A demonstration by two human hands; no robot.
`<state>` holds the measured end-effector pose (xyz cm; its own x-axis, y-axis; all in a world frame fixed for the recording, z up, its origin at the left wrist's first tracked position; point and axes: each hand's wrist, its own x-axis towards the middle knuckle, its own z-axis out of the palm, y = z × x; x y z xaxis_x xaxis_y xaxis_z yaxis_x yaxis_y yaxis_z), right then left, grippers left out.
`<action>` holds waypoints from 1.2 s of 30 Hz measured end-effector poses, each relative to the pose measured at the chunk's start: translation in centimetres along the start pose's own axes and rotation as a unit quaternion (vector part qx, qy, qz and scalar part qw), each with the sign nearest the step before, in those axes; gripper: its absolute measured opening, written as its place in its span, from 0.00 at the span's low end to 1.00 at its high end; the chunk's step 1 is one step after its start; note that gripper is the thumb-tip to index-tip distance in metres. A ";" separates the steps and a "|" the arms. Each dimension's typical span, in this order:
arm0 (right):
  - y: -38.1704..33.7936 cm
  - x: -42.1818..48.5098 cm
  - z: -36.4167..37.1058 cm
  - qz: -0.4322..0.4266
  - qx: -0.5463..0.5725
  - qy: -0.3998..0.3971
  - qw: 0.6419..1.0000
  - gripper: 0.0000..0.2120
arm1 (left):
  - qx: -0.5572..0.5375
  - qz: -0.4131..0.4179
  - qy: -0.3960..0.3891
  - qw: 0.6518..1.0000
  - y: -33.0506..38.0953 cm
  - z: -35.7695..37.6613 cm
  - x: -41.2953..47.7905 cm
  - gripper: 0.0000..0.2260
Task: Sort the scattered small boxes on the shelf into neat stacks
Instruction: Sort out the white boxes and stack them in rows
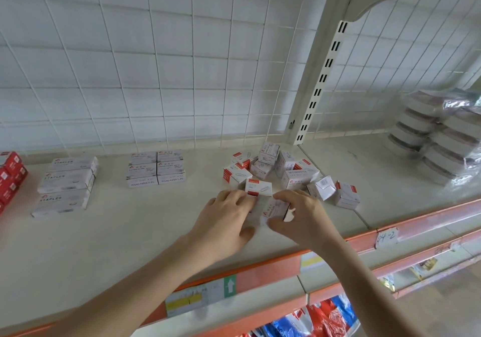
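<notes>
Several small white and red paper clip boxes (pixel 291 170) lie scattered in a loose heap on the cream shelf (pixel 135 232), right of centre. In front of the heap, a few white boxes (pixel 270 210) sit pressed together between both hands. My left hand (pixel 229 217) grips their left side and my right hand (pixel 299 214) grips their right side, thumbs at the front. One white and red box (pixel 258 187) rests just behind my fingers. A neat block of paper clip boxes (pixel 156 168) stands further left.
Three long staples boxes (pixel 65 185) lie in a row at the left, with red boxes (pixel 10 175) at the far left edge. Wrapped stacks of packets (pixel 437 138) fill the right bay. A wire grid backs the shelf; an orange price rail (pixel 260 269) runs along its front.
</notes>
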<state>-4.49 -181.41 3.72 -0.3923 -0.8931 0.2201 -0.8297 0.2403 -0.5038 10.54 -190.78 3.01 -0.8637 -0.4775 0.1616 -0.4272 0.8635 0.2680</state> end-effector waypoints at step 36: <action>-8.2 2.6 4.9 -0.012 0.244 -0.043 0.969 0.06 | -0.086 -0.016 0.259 0.962 -5.1 -1.9 -4.0 0.17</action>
<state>3.25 -187.58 4.38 -0.3232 -0.9296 0.1770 -0.5434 0.0292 -0.8389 16.67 -193.58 2.78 -0.5823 -0.5583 0.5909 -0.3621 0.8289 0.4263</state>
